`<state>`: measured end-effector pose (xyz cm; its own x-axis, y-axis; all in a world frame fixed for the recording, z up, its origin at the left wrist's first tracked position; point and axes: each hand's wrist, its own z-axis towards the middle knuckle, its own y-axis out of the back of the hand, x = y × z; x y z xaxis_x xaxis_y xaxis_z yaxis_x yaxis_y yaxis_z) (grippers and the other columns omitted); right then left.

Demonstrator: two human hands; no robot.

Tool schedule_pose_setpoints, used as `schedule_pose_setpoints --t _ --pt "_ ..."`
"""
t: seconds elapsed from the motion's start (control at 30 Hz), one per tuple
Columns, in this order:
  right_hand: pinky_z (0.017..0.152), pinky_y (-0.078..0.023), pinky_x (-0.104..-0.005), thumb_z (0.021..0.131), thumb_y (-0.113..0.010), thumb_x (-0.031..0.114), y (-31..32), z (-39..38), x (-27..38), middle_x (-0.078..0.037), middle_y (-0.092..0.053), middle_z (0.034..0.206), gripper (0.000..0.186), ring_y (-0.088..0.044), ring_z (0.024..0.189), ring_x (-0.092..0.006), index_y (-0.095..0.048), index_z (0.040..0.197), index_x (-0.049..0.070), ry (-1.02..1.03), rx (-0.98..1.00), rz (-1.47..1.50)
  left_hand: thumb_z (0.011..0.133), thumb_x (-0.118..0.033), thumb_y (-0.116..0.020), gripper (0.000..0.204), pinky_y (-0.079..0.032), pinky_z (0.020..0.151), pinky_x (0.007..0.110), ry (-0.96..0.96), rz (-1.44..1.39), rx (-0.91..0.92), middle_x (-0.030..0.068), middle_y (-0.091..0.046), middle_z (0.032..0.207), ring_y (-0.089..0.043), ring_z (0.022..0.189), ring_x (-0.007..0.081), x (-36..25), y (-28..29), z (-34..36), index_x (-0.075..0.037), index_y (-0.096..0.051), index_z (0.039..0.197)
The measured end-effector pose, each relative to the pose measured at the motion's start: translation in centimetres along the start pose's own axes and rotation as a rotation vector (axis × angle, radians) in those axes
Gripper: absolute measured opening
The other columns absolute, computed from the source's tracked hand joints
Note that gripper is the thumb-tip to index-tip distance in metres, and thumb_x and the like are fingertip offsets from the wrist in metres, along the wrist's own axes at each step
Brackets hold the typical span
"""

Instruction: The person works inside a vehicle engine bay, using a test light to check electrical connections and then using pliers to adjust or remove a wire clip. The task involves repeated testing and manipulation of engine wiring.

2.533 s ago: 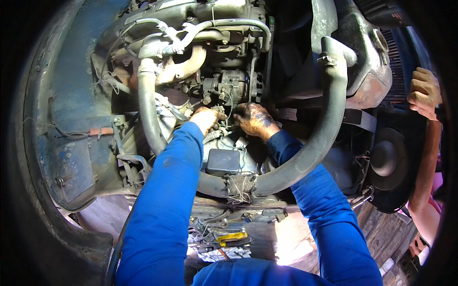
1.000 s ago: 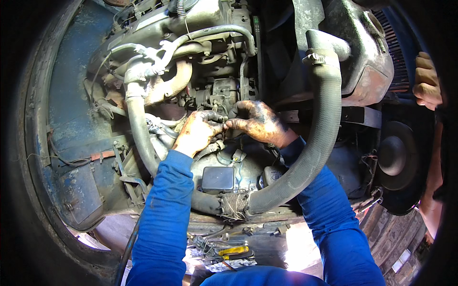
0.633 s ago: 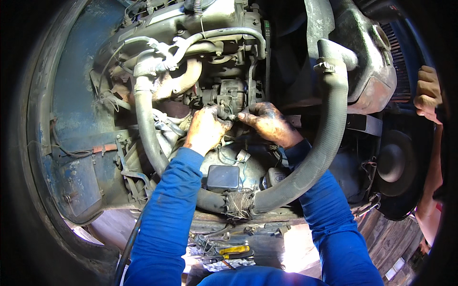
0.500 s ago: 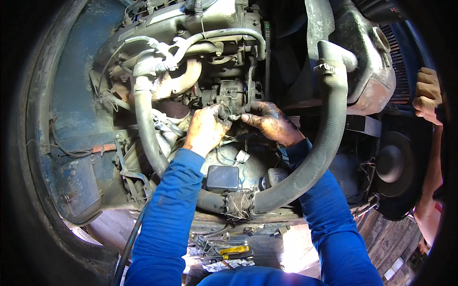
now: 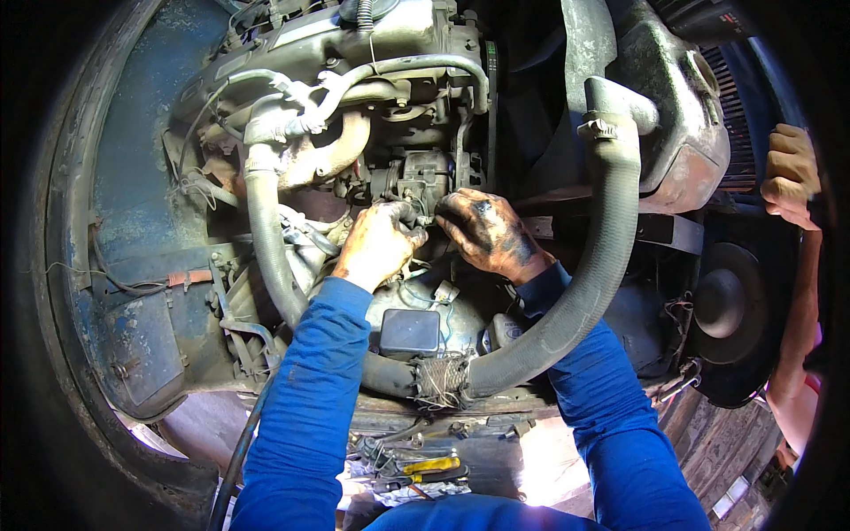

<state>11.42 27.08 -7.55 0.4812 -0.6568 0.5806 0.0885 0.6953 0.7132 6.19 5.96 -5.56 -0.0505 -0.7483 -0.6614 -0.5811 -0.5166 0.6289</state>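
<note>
Engine bay (image 5: 142, 133) of a vehicle, seen from above. The landmark is one thick grey U-shaped hose (image 5: 613, 239), open at the top. Inside the U, towards its upper middle, sits one alternator-like unit (image 5: 427, 173); just below it is one small pale fitting (image 5: 425, 219), the thing being worked on.

The person's two hands meet there. The left hand (image 5: 381, 239), its forearm passing over the hose, has fingers bent, thumb and forefinger drawn nearly together at the fitting. The right hand (image 5: 490, 230), its forearm passing under the hose, shows its smudged back, fingers curled inward with only a little gap. The tips are partly hidden, so whether either hand grips the fitting cannot be told.

The step in hand looks like fine two-handed fingertip work on that fitting; the next move seems to call for steady, light fingers in a cramped space.

Counted: on the hose, one wire-wrapped joint (image 5: 441, 382) at the bottom of the U and one metal clamp (image 5: 604, 129) near its upper right end. Inside the bottom curve, one dark rectangular box (image 5: 410, 334) and one pale connector (image 5: 447, 292). Below the hose, one yellow-handled tool (image 5: 432, 465) stands out among tools too jumbled to count. Well right of the hose, one co-worker's hand (image 5: 790, 173), fingers curled; what it holds is unclear.
</note>
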Motion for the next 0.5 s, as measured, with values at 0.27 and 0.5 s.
schedule_pose_setpoints --t 0.27,0.5 --pt "0.068 -0.05 -0.0459 0.095 -0.059 0.011 -2.7 0.2 -0.4 -0.018 -0.063 0.078 0.011 -0.063 0.073 -0.0371 -0.062 0.092 0.002 -0.468 0.0 -0.014 0.093 -0.036 -0.069 0.045 -0.052 0.094 0.043 -0.036 -0.047 0.126 0.0233 -0.07 0.114 -0.068 0.107 0.037 -1.6 -0.2 0.0 -0.001 -0.068 0.12" --pt "0.088 -0.052 -0.0432 0.097 -0.057 0.014 -0.9 -1.4 -3.4 -0.025 -0.064 0.116 0.026 -0.064 0.1 -0.0385 -0.064 0.116 -0.003 -0.605 0.112 -0.068 0.09 -0.041 -0.07 0.048 -0.052 0.092 0.043 0.045 0.107 0.041 0.0235 -0.072 0.107 -0.069 0.102 0.0373 -0.9 0.3 0.1 0.0 -0.071 0.115"
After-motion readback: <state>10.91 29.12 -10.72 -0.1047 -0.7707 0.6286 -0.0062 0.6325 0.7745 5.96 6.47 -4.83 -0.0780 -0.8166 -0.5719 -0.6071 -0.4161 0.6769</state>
